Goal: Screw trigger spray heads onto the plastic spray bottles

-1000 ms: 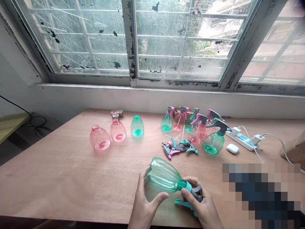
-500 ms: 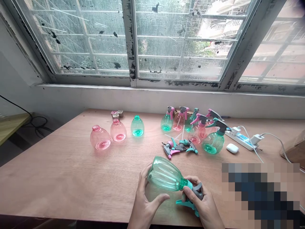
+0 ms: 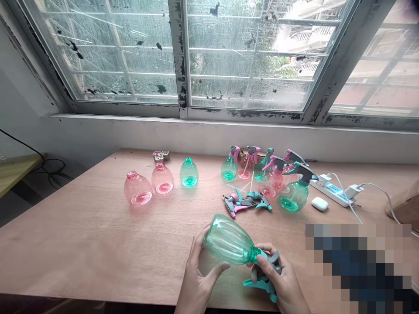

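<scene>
- Fingers of my right hand [image 3: 284, 279] close around one grey-and-teal spray head [image 3: 260, 284], at the neck of one green bottle [image 3: 229, 240].
- That bottle lies tilted between my two hands, above the table [image 3: 98, 244], its neck toward my right.
- My left hand [image 3: 199, 277] cups the base end, fingers behind it, thumb spread below; I cannot tell whether that thumb touches.
- Just beyond my grip is one pile of loose spray heads [image 3: 249, 202], pink and teal with grey, overlapping too much for a sure count, with some white straws [image 3: 252, 181] behind.
- Farther out, to the right of that pile and behind it, six bottles with spray heads [image 3: 293, 196] stand grouped.
- Well left of my grip and beyond stand three headless bottles: two pink bottles [image 3: 163, 179] and one upright green bottle [image 3: 189, 174].
- Out to my right: one white case [image 3: 320, 203] and one power strip [image 3: 330, 192].
</scene>
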A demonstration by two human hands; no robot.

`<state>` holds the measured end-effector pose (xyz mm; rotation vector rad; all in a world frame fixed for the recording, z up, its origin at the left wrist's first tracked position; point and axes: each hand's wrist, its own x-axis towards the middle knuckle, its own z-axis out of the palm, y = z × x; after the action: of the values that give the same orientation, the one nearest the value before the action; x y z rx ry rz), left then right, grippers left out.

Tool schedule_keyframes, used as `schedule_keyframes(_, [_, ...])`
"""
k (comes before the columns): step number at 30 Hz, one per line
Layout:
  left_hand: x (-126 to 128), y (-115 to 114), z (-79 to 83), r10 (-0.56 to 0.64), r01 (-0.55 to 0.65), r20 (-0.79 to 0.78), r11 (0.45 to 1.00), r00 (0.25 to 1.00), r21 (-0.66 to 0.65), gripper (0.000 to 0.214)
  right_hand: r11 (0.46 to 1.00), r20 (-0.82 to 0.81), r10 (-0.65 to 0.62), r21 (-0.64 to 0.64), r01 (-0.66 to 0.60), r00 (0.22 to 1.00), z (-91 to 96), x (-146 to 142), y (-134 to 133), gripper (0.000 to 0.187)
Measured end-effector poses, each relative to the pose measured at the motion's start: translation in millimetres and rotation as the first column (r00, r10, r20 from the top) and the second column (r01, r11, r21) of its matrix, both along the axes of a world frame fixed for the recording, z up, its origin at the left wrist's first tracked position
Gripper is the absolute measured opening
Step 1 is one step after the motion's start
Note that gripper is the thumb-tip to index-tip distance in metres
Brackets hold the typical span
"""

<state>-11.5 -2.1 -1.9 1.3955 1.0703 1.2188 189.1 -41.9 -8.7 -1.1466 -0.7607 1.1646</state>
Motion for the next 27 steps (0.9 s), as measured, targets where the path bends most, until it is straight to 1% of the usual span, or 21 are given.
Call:
schedule_keyframes(2, [0,-2,-0.3,-0.005,0.005,0.023,0.999,1.000,-0.038,0.077,1.000,0.039,0.016,0.001,-0.016,0.999,1.0,-2,-1,0.042])
schedule_keyframes(3, [1,-2,-0.2,0.012,-0.009,0.046,0.998,0.999,-0.056,0.078,1.000,0.055,0.031,0.002,-0.031,0.998,1.8,-4,-1,0.042])
schedule_keyframes(5, [1,-3,0.4,0.060,-0.052,0.093,0.995,0.994,-0.081,0.072,0.997,0.069,0.072,0.003,-0.073,0.995,3.4,-6,-2,0.042])
schedule_keyframes(7, [2,-3,1.0,0.086,-0.076,0.108,0.993,0.990,-0.092,0.067,0.994,0.059,0.110,-0.007,-0.110,0.992,4.0,-6,-3,0.043])
schedule_keyframes(11, [0,0,1.4,0.031,-0.025,0.086,0.997,0.996,-0.068,0.066,0.987,0.000,0.161,-0.024,-0.161,0.987,0.5,2,0,0.046])
schedule_keyframes(13, [0,1,1.5,0.003,-0.001,0.068,0.999,0.998,-0.036,0.065,0.989,-0.039,0.144,-0.027,-0.145,0.989,-2.0,6,1,0.047])
schedule_keyframes(16, [0,0,1.8,-0.005,0.005,0.024,1.000,1.000,-0.019,0.067,0.996,-0.081,0.074,-0.042,-0.078,0.994,-2.5,6,1,0.047])
schedule_keyframes(18, [0,-2,1.8,-0.006,0.007,0.030,0.999,1.000,-0.044,0.073,0.996,-0.058,0.080,-0.041,-0.082,0.995,-0.8,3,-1,0.046])
schedule_keyframes(20, [1,-4,1.4,0.015,-0.010,0.075,0.997,0.997,-0.071,0.076,0.992,-0.010,0.119,-0.043,-0.119,0.993,1.4,0,-2,0.047])
schedule_keyframes(23, [1,-4,0.3,0.075,-0.062,0.132,0.993,0.988,-0.098,0.070,0.987,0.039,0.151,-0.054,-0.149,0.988,3.3,-1,-2,0.048])
schedule_keyframes(25, [1,-2,0.1,0.072,-0.061,0.116,0.994,0.991,-0.090,0.066,0.988,0.045,0.144,-0.056,-0.142,0.989,3.6,0,-1,0.048])
schedule_keyframes(27, [0,0,0.8,0.036,-0.032,0.072,0.998,0.997,-0.047,0.065,0.991,0.009,0.120,-0.059,-0.119,0.993,3.4,1,0,0.048])
